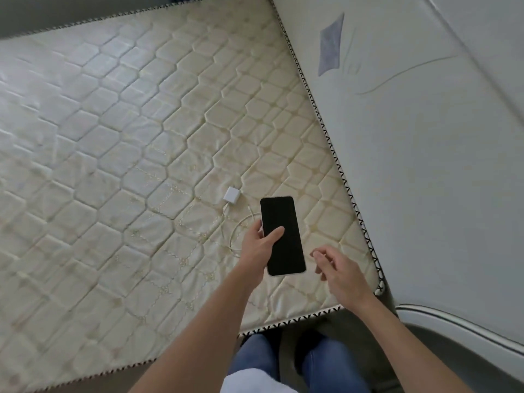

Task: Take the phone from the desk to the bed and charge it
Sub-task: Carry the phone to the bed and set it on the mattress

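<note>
A phone (pixel 283 245) with a dark screen and pale edge is held face up in my left hand (pixel 259 245), thumb lying across the glass, above the bare quilted mattress (pixel 113 137). My right hand (pixel 338 272) hovers just right of the phone, fingers loosely curled and apart, holding nothing. On the mattress beyond the phone lie a small white charger block (pixel 231 193) and its white cable (pixel 234 236), which loops under my left hand; the cable's free end is hidden.
A white padded headboard (pixel 425 137) rises along the mattress's right edge. The mattress's near edge (pixel 283 324) has black-stitched piping. My legs in blue jeans (pixel 326 364) stand at the bedside on a dark floor.
</note>
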Action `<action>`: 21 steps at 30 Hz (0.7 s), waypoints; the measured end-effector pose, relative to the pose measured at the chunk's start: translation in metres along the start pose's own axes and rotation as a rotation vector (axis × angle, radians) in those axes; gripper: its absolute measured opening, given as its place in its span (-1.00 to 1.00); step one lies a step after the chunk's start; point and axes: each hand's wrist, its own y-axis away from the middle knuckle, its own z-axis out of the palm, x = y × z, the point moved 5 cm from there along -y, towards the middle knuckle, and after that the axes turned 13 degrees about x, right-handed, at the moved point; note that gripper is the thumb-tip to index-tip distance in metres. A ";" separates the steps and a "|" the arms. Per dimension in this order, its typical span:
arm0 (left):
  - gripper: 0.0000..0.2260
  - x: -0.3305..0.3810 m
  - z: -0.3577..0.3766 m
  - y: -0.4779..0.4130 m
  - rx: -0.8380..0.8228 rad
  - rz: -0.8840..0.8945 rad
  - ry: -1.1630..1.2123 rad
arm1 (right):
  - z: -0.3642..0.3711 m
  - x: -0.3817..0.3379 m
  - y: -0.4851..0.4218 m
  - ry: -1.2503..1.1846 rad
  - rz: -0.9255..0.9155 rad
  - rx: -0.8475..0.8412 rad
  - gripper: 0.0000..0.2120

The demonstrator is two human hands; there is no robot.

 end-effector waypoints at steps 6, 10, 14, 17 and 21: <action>-0.75 -0.026 0.027 -0.096 0.053 -0.074 -0.030 | 0.020 0.073 -0.065 0.225 0.005 -0.054 -0.75; -0.77 -0.061 0.053 -0.167 0.068 -0.058 -0.153 | 0.039 0.138 -0.116 0.389 -0.041 -0.079 -0.70; -0.83 -0.104 0.082 -0.229 0.099 -0.002 -0.333 | 0.059 0.202 -0.156 0.600 -0.062 -0.106 -0.60; -0.86 -0.127 0.102 -0.264 0.124 0.087 -0.458 | 0.075 0.236 -0.180 0.716 -0.104 -0.119 -0.45; -0.84 -0.151 0.118 -0.297 0.155 0.133 -0.508 | 0.101 0.273 -0.200 0.822 -0.169 -0.115 -0.24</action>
